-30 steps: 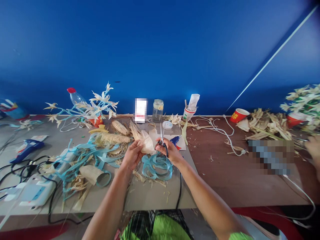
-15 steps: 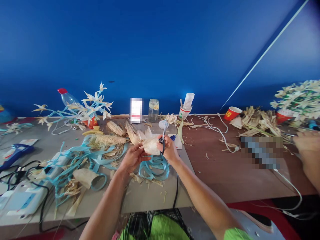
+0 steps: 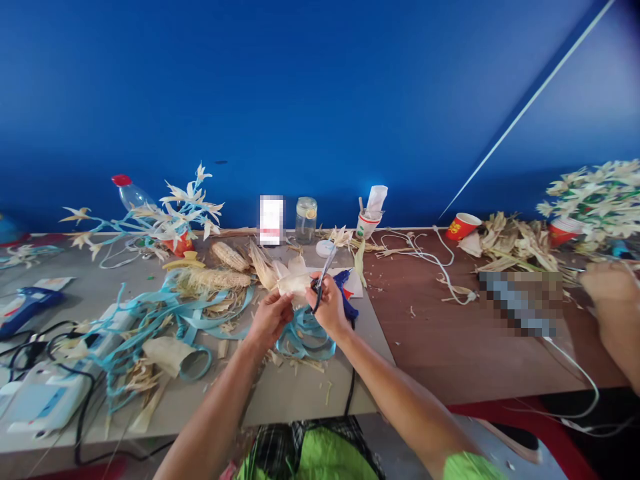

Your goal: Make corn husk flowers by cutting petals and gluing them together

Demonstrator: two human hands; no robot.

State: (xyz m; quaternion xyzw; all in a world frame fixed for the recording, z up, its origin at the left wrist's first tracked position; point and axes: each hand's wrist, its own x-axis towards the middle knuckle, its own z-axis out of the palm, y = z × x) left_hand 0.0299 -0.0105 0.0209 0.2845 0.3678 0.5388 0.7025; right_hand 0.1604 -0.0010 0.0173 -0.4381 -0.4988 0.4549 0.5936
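Between my two hands is a pale piece of corn husk (image 3: 296, 285), held a little above the table. My left hand (image 3: 273, 317) is closed, pinching its left end between thumb and fingers. My right hand (image 3: 330, 305) grips a pair of scissors (image 3: 323, 275) with dark handles, blades pointing up and away, and its fingertips also touch the husk's right side. Below the hands lies a loose coil of light blue ribbon (image 3: 307, 337). Just right of my right hand, a blue glue gun (image 3: 346, 293) is partly hidden on a white sheet.
Corn cobs (image 3: 230, 257), blue ribbon strips (image 3: 185, 313) and a cardboard tube (image 3: 167, 355) lie left. A power strip (image 3: 55, 397) and another glue gun (image 3: 30, 307) are at far left. Husk flowers (image 3: 185, 200) and a glass jar (image 3: 306, 220) stand behind. Another person's hand (image 3: 610, 283) is at right.
My left hand has closed more tightly on the husk, its fingers now curled in. The husk has turned and the scissors lean more to the right. More of the near glue gun shows.
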